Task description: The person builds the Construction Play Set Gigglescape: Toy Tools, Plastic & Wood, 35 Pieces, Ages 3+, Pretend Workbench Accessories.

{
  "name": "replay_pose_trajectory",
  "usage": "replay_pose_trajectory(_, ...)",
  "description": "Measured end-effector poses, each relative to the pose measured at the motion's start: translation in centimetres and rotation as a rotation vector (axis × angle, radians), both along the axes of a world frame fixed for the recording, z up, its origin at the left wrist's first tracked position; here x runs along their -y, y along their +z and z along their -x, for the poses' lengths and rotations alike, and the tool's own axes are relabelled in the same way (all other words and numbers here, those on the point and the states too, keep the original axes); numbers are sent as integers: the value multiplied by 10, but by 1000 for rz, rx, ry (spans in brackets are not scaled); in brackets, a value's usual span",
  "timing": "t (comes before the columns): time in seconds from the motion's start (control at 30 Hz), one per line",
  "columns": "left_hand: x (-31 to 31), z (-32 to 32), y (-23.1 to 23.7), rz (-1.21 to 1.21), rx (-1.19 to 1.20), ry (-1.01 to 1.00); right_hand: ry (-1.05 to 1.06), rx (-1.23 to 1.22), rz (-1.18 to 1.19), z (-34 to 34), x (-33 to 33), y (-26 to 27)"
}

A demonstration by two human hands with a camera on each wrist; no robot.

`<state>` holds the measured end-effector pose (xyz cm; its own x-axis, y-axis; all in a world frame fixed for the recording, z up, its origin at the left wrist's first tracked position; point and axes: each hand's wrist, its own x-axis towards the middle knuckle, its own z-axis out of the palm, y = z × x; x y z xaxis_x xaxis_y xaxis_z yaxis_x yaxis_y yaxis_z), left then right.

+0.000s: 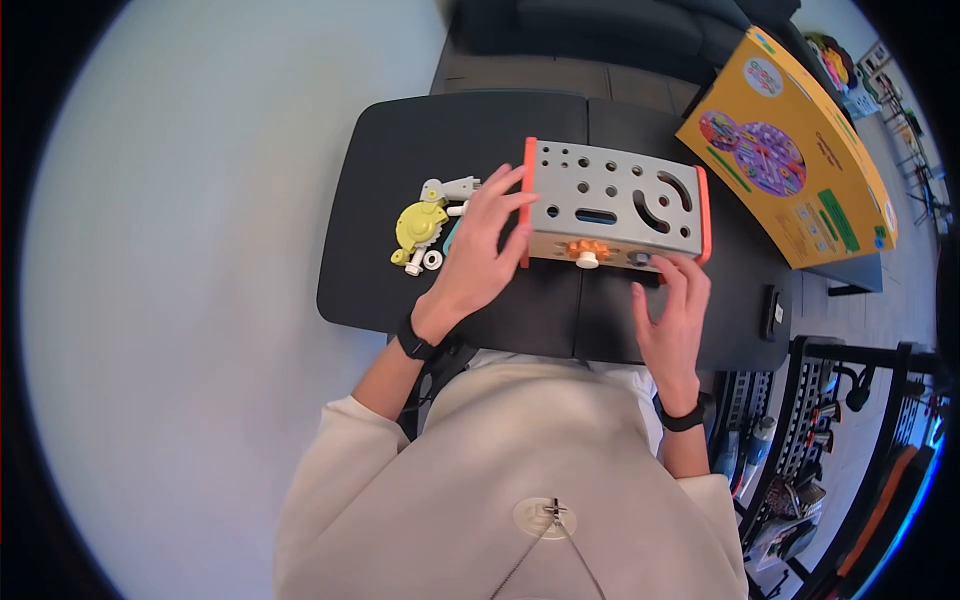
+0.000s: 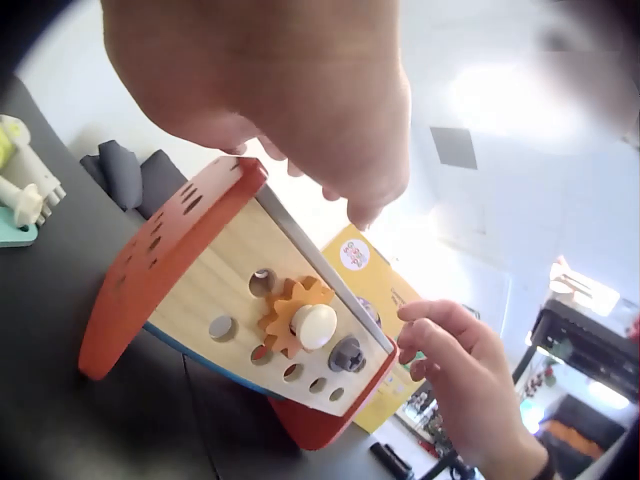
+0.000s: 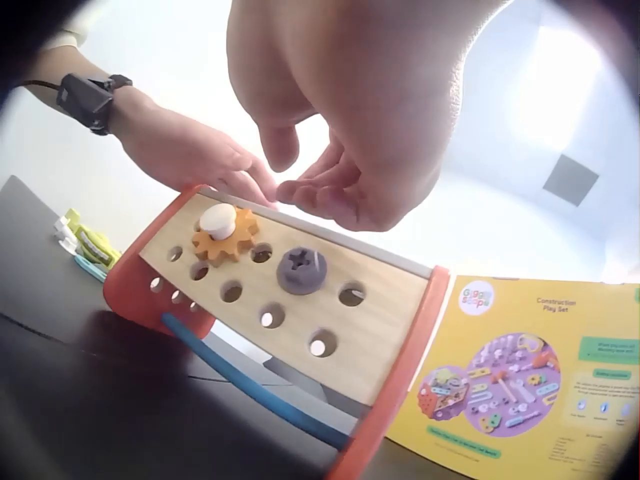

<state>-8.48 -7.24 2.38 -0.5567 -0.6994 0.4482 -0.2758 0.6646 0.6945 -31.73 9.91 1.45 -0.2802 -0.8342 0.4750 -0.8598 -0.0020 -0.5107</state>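
A toy workbench box with a grey perforated top [image 1: 560,185], red end panels [image 1: 705,215] and a wooden side panel [image 3: 380,335] stands on the table. An orange gear [image 3: 240,243] sits on that wooden side, with a white peg [image 3: 217,222] through its middle. Beside it, a grey screw [image 3: 302,272] with a cross slot fills another hole. My left hand [image 1: 480,245] rests its extended fingers at the left red end. Loosely bent, the fingers of my right hand [image 1: 675,320] hover at the front right edge by the grey screw, holding nothing.
Left of the box lie a yellow toy part [image 1: 415,225], a white ring [image 1: 432,268] and other pieces on the black table [image 1: 400,135]. A yellow carton [image 1: 790,210] stands at the right, near a small black object [image 1: 772,310]. A dark sofa [image 1: 610,30] is behind.
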Motion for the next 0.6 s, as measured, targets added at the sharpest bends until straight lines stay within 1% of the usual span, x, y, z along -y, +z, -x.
replay_pose_trajectory(0.03,2,-13,-7,13,19,103,15,0,2,2,1,1)
replay_pose_trajectory(0.07,4,-26,-12,34,46,188,4,-71,-9,2,4,4)
replay_pose_trajectory(0.1,6,-40,-18,35,48,204,-7,-142,-17,3,6,6)
replay_pose_trajectory(0.13,6,-56,-24,55,136,314,12,-136,-62,4,5,3)
replay_pose_trajectory(0.17,5,-70,-30,75,225,423,27,-135,-58,3,6,1)
replay_pose_trajectory(0.2,3,-86,-37,76,226,438,19,-149,-76,2,7,0)
replay_pose_trajectory(0.27,-4,-111,-50,-4,411,549,21,-160,-101,-1,8,-3)
replay_pose_trajectory(0.3,-9,-118,-55,-6,413,562,34,-159,-99,-3,7,-5)
replay_pose_trajectory(0.4,-20,-135,-75,66,545,555,2,-109,-74,-9,5,-11)
replay_pose_trajectory(0.6,-25,-137,-83,101,603,548,1,-39,-53,-13,3,-14)
